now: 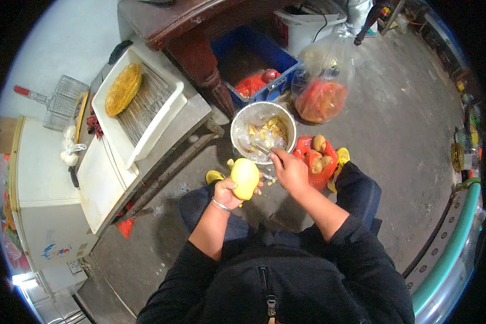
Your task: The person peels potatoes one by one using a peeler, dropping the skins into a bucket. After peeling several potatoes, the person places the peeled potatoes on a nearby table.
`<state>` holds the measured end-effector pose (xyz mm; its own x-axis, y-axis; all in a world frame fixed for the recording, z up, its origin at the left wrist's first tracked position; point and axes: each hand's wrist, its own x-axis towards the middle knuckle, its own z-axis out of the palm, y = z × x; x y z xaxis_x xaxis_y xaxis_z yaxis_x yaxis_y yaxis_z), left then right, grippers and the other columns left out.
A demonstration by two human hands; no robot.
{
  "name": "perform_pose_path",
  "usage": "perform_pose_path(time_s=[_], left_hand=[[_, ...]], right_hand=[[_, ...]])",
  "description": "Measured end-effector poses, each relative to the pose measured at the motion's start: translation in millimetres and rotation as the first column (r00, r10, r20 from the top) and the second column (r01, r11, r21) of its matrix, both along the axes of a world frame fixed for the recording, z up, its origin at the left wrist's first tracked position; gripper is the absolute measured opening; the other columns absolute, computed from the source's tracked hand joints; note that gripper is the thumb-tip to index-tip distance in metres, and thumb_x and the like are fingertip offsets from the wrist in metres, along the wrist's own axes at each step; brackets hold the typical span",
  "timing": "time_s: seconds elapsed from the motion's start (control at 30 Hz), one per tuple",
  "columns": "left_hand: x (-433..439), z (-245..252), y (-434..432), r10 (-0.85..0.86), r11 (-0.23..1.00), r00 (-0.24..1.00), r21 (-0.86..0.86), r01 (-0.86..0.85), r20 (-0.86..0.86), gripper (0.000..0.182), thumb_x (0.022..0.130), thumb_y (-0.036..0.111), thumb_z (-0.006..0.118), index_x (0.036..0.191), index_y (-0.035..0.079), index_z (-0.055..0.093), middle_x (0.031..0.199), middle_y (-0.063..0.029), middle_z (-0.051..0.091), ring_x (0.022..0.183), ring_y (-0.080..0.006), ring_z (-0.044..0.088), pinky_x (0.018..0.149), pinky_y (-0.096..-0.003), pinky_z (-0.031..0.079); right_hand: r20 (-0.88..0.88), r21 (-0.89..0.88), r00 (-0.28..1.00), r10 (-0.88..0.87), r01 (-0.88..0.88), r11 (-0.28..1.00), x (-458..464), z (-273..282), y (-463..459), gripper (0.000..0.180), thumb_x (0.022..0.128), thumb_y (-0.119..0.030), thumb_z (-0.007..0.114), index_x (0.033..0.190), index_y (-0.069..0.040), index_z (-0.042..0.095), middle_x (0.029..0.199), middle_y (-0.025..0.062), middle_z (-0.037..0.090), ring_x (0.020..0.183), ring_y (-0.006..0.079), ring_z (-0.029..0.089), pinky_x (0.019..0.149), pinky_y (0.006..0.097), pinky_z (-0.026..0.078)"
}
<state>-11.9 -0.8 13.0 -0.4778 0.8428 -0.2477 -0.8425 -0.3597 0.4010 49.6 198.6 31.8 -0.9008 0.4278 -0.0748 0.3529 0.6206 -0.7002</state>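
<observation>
A large peeled yellow potato (245,178) rests in my left hand (228,194), with my fingers wrapped round its lower side. My right hand (290,169) grips a slim metal peeler (262,148), whose head points over the near rim of a white bucket. That bucket (234,137) is lined with clear plastic and holds a heap of peelings (270,130). Potato and peeler are apart. Just right of the bucket, unpeeled potatoes (319,143) fill an open red plastic bag (322,178) on the floor.
Beyond the bucket stand a blue crate (281,77) and a tied clear bag (322,95). A wooden table leg (210,73) rises beside the crate. On the left bench are a white tray (135,156) with a yellow basket (123,89), a cutting board (105,186) and a black-handled knife (73,177).
</observation>
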Motion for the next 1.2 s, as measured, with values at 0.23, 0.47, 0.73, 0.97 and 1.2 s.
perform_pose_path(time_s=[0.23, 0.47, 0.73, 0.97, 1.2], left_hand=[[-18.3, 18.2, 13.7, -0.083, 0.996, 0.983, 0.029, 0.079, 0.161, 0.074, 0.065, 0.031, 0.059, 0.131, 0.002, 0.044, 0.12, -0.0264, 0.054, 0.093, -0.0359, 0.06, 0.077, -0.0409, 0.052], [-95.5, 209.4, 31.4, -0.02, 0.765, 0.317, -0.219, -0.606, -0.948, 0.071, 0.064, 0.01, 0.076, 0.124, 0.008, 0.037, 0.114, -0.0078, 0.051, 0.105, -0.0186, 0.052, 0.088, -0.0335, 0.047], [-225.4, 334.1, 133.8, -0.727, 0.401, -0.471, 0.249, -0.882, -0.5, 0.068, 0.069, 0.032, 0.072, 0.129, 0.015, 0.043, 0.125, -0.0131, 0.051, 0.13, -0.0325, 0.035, 0.108, -0.0566, 0.021], [-253.9, 321.3, 172.6, -0.944, 0.107, -0.18, 0.258, -0.96, -0.276, 0.084, 0.079, 0.05, 0.065, 0.147, 0.022, 0.026, 0.152, -0.0195, 0.017, 0.141, -0.0441, 0.008, 0.107, -0.0677, 0.01], [-133.0, 158.2, 232.5, -0.284, 0.841, -0.586, 0.096, -0.532, -0.759, 0.035, 0.074, 0.009, 0.067, 0.108, 0.004, 0.062, 0.108, -0.0128, 0.063, 0.098, -0.028, 0.059, 0.087, -0.0357, 0.047]], right_hand=[[-0.091, 0.052, 0.995, 0.046, -0.042, 0.998, 1.2, 7.9, 12.1, 0.025, 0.09, -0.03, 0.057, 0.105, -0.013, 0.068, 0.09, 0.0176, 0.067, 0.081, 0.0349, 0.065, 0.073, 0.044, 0.052], [0.066, -0.046, 0.997, -0.045, 0.048, 0.998, -6.4, 4.8, 49.2, 0.028, 0.089, -0.037, 0.056, 0.101, -0.015, 0.069, 0.085, 0.0189, 0.067, 0.081, 0.0376, 0.065, 0.074, 0.0469, 0.051], [-0.099, -0.225, 0.987, -0.129, 0.104, 0.969, 7.6, 24.9, 56.6, 0.029, 0.088, -0.033, 0.06, 0.101, -0.009, 0.069, 0.083, 0.0192, 0.067, 0.08, 0.0353, 0.066, 0.072, 0.0409, 0.052], [-0.286, -0.336, 0.927, -0.243, 0.14, 0.931, -6.3, 36.0, 111.0, 0.027, 0.093, -0.028, 0.057, 0.09, -0.003, 0.067, 0.073, 0.0094, 0.064, 0.062, 0.0194, 0.057, 0.061, 0.0322, 0.047], [-0.009, -0.954, 0.574, -0.819, 0.241, 0.179, 17.2, 48.7, 217.6, 0.029, 0.097, -0.028, 0.05, 0.113, -0.005, 0.057, 0.072, 0.0, 0.057, 0.057, 0.0069, 0.047, 0.054, 0.0212, 0.04]])
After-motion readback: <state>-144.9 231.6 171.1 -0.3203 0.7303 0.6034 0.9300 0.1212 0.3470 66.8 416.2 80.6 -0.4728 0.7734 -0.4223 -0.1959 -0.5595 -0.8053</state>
